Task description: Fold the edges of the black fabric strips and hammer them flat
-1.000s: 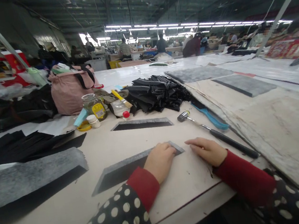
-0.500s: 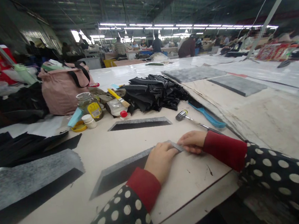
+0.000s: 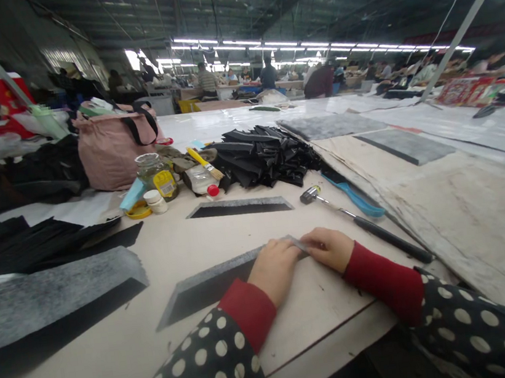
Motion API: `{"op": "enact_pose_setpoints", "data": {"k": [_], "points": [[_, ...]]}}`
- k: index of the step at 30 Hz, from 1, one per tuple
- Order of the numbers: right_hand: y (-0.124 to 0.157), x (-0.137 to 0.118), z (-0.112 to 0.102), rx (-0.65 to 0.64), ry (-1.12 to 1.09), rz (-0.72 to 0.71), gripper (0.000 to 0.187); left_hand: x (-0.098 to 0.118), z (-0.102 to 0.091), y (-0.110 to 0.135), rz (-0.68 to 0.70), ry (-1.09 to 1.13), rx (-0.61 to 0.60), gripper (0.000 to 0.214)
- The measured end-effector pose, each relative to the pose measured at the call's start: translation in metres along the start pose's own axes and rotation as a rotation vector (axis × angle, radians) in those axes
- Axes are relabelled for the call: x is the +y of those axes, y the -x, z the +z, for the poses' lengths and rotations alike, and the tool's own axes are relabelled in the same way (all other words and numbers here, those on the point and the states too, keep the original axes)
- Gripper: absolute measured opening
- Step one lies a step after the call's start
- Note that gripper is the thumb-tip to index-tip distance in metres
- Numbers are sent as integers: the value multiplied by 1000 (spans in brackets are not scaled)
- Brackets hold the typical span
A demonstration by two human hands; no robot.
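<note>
A long black strip with a grey fuzzy border [image 3: 214, 287] lies at a slant on the pale work board. Over its right part rests my left hand [image 3: 275, 264], its fingers bent and pressed together on the strip near that end. My right hand [image 3: 329, 247] pinches the narrow grey tip at the strip's right end between thumb and forefinger. Both hands' fingertips nearly meet there, and the left hand hides part of the strip. Beyond my right hand lies a hammer [image 3: 353, 216] with a black handle. A similar strip [image 3: 241, 208] lies farther back.
Black pieces are heaped [image 3: 267, 156] at the back. Left of them are a glass jar [image 3: 158, 176], a yellow brush [image 3: 205, 163] and a pink bag [image 3: 112, 148]. A larger grey-black piece [image 3: 62, 294] lies left. A blue tool [image 3: 356, 197] lies by the hammer. People work far off.
My right hand has turned and come slightly lower, uncovering more of the hammer's handle. My left hand stays on the strip. The whole view has shifted a little.
</note>
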State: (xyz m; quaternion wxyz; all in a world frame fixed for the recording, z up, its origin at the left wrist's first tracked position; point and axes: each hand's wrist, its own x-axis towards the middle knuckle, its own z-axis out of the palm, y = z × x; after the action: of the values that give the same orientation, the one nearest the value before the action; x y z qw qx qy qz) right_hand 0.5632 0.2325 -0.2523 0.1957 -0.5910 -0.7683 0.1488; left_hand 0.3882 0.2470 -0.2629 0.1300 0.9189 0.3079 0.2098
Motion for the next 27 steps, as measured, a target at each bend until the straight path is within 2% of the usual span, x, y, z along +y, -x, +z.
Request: {"op": "enact_pose_setpoints", "data": {"k": [3,7,11,15,19,23,27], "points": [[5,1,5,59,66,-125,26,0,0,0,-8,-12,-8,20],[7,6,12,108,148,-224,28,0,-1,-1,-55,-23,-18,18],[7,7,19,116,278,-287,27,2,-4,-1,-114,19,-21,16],[7,3,27,87,481,-277,25,3,-6,-2,-160,18,5,21],[9,3,30,111,539,-313,25,3,-2,-1,-64,-103,-19,37],[15,6,30,159,523,-339,26,2,0,1,29,-275,-82,34],[25,4,26,203,541,-355,26,4,-1,2,46,-324,-99,33]]}}
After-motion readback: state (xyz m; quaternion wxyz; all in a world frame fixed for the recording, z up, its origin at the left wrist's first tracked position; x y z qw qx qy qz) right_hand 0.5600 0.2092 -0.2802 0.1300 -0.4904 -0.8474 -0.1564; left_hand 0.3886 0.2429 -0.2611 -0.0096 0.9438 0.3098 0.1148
